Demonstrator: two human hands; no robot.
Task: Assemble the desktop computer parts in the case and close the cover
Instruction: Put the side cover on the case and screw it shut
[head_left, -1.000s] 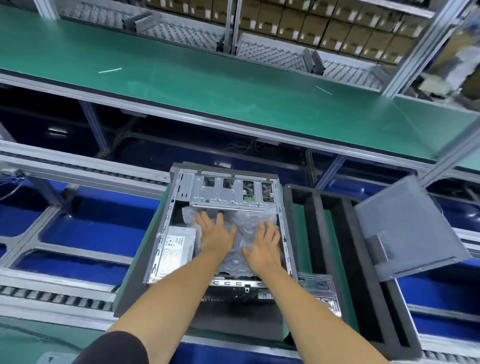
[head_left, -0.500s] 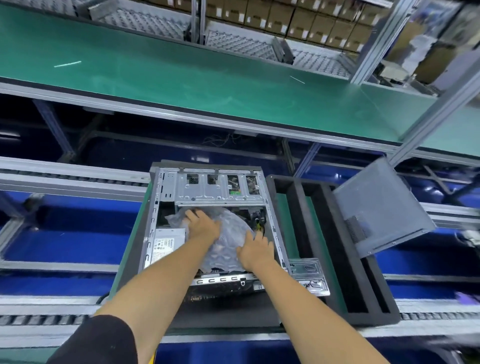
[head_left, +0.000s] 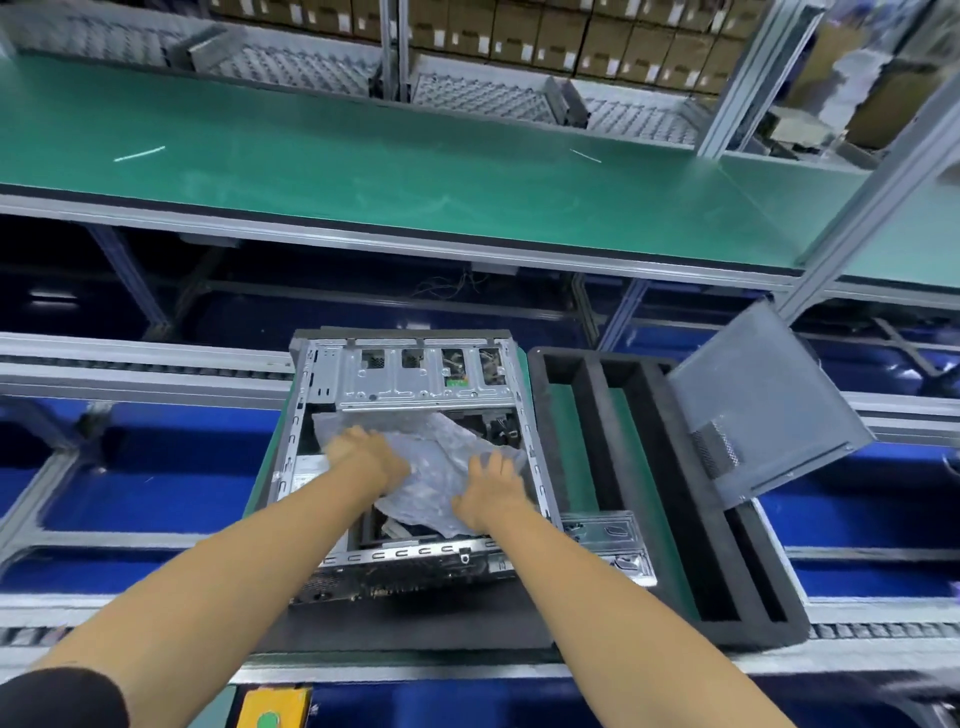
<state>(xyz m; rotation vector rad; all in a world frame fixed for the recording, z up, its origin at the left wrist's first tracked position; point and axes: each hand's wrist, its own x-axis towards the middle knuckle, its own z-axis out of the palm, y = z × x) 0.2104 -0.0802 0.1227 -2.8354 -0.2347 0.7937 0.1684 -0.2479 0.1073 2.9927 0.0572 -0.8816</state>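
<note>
Green tabletop (head_left: 415, 171) far; open case (head_left: 415, 395) near. Left hand (head_left: 363, 457) and right hand (head_left: 493, 493) both clutch crumpled bubble wrap (head_left: 441, 467) inside.

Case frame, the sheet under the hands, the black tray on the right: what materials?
Case frame: looks like bare stamped sheet steel, with a dull silver sheen and punched slots. Sheet: probably thin plastic bubble wrap, grey, translucent, crumpled, held by both hands. Black tray: likely dense foam, matte with thick soft-edged walls.
</note>
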